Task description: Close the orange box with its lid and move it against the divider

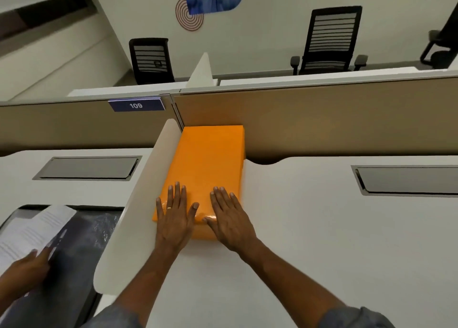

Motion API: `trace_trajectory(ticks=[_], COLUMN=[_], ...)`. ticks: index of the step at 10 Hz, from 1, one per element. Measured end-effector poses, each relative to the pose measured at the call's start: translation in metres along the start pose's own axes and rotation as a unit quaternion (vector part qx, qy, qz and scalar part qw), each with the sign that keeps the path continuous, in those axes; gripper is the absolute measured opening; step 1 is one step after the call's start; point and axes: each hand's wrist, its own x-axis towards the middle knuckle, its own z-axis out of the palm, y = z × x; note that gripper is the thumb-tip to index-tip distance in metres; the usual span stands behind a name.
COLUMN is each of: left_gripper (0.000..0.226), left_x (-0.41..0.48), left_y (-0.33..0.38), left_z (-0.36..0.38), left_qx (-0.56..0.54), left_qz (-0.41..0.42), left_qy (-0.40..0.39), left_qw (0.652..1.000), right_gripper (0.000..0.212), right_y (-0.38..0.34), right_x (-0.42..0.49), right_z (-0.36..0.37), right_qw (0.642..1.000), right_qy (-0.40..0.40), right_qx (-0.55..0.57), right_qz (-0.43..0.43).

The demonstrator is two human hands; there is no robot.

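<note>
Left hand [174,210] and right hand [229,212] lie flat, fingers spread, on the glossy orange rectangular box [207,169], lidded, touching the white curved divider [138,203] at nine o'clock. Uneven pushing could skew it.

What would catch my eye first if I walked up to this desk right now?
The bright orange box stands out at once, closed and lying on the white desk beside the white divider, its far end near the tan partition. Both hands press flat on its near end, the left hand next to the divider and the right hand beside it. Beyond the divider, another person's hand holds papers.
</note>
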Motion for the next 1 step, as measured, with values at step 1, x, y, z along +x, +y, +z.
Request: trace_trajectory(ticks=[1], left_gripper=[0.073], left_x=[-0.0092], left_y=[0.0297], left_z=[-0.0170], left_qx=[-0.022], left_qz=[0.051], left_qy=[0.036], left_qw=[0.998], right_gripper=[0.068], right_y=[0.0254], right_x=[-0.0293], right_z=[-0.0247], right_qw=[0.998], right_qy=[0.037], right_qx=[0.021], right_qz=[0.055])
